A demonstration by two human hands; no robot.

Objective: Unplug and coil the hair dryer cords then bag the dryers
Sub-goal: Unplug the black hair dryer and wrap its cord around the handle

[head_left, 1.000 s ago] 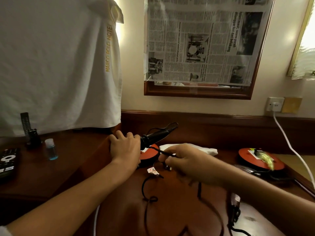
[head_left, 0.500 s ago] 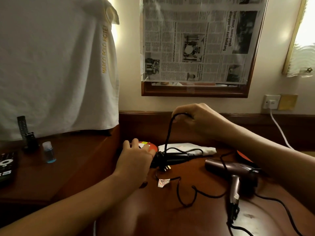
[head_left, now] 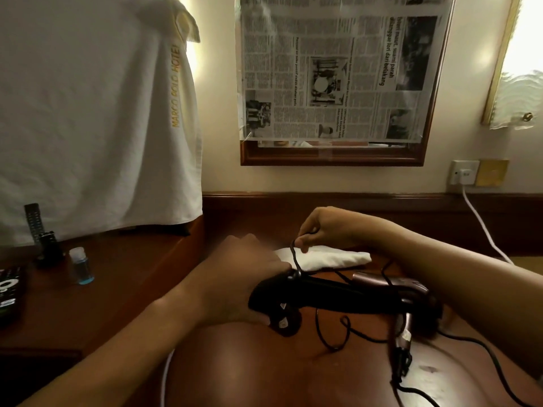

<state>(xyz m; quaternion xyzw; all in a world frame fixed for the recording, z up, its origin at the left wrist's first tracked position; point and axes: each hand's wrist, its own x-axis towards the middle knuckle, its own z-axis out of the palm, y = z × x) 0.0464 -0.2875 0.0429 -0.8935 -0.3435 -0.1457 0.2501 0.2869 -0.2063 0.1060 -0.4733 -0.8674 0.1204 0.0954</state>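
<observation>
Your left hand [head_left: 235,277] grips the black dryer [head_left: 323,298], its long axis lying left to right across the desk [head_left: 264,371]. Your right hand [head_left: 326,230], just behind and above it, pinches the cord [head_left: 294,257] rising from the dryer's left end.

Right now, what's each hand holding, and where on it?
Left hand grips the black hair dryer at its left end. Right hand pinches that dryer's black cord just above where it wraps the dryer.
</observation>
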